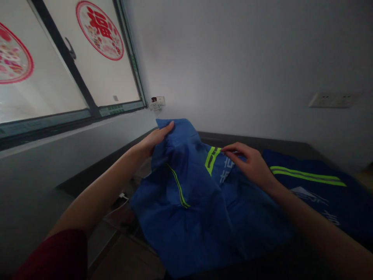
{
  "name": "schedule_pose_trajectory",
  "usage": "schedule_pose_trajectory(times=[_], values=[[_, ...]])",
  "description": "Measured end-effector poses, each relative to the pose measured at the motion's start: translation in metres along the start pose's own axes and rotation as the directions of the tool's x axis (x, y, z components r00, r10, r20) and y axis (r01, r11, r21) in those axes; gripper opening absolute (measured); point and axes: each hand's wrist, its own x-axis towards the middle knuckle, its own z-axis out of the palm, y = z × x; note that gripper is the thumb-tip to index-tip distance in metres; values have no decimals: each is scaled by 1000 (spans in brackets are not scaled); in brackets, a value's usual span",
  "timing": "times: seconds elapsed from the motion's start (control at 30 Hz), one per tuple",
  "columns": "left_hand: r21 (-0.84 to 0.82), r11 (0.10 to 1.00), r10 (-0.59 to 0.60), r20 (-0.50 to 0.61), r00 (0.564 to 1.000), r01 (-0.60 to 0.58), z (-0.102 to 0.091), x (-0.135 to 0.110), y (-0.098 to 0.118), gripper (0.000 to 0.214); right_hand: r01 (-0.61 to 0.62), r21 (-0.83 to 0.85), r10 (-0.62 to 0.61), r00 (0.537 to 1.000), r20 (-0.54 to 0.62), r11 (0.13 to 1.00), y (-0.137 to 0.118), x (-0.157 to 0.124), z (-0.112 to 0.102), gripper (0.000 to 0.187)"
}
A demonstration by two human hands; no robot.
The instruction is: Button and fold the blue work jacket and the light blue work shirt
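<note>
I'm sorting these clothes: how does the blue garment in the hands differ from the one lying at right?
Held garment is bunched, gripped by left hand and right hand; flat garment lies spread on the table. Held garment looks brighter blue; flat garment looks darker. Both carry yellow-green stripes and pale print.

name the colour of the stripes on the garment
Neon yellow-green stripes on the blue garment, best in head view.

The grey wall [233,58] carries a socket [333,100] above the dark desk [291,144]. Red paper cut-outs [100,29] mark the window [43,81], left.
</note>
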Motion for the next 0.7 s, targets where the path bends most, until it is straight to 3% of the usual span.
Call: schedule_pose_trajectory(times=[0.07,0.13,0.2,0.27,0.33,0.43,0.47,0.5,0.53,0.57,0.63,0.67,0.7], values=[[15,999,33,43,999,-34,33,-4,-12,42,-97,168,86,994,73,981,-16,-8,3,32],[59,990,113,176,978,-125,74,-15,-34,45,-215,294,183,974,133,931,-16,-23,8,50],[142,954,193,384,903,-264,114,-33,-64,49,-303,311,277,953,125,901,-2,-47,12,65],[207,910,185,571,800,-358,145,-53,-92,71,-385,272,386,921,49,882,17,-79,14,73],[249,898,59,748,661,-362,160,-69,-110,84,-505,287,525,851,7,814,33,-114,12,76],[236,927,-105,909,403,-292,154,-73,-114,70,-671,378,696,712,91,638,44,-161,4,68],[222,939,-119,927,356,-263,146,-68,-111,61,-699,391,722,683,113,599,45,-173,1,61],[212,947,-118,929,351,-240,135,-60,-107,52,-714,394,738,665,119,579,44,-183,-1,54],[216,947,-109,912,395,-238,122,-49,-104,45,-722,390,747,655,116,572,44,-191,-3,48],[246,934,-97,874,476,-260,107,-37,-104,40,-727,382,754,648,106,571,44,-197,-6,44],[379,853,-27,719,694,-360,73,-10,-113,36,-732,380,775,630,58,566,44,-206,-12,44],[491,763,25,627,778,-421,56,3,-122,37,-731,391,789,615,20,560,45,-209,-17,45],[603,644,81,557,826,-470,40,15,-135,40,-728,411,805,593,-23,549,46,-212,-22,45]])
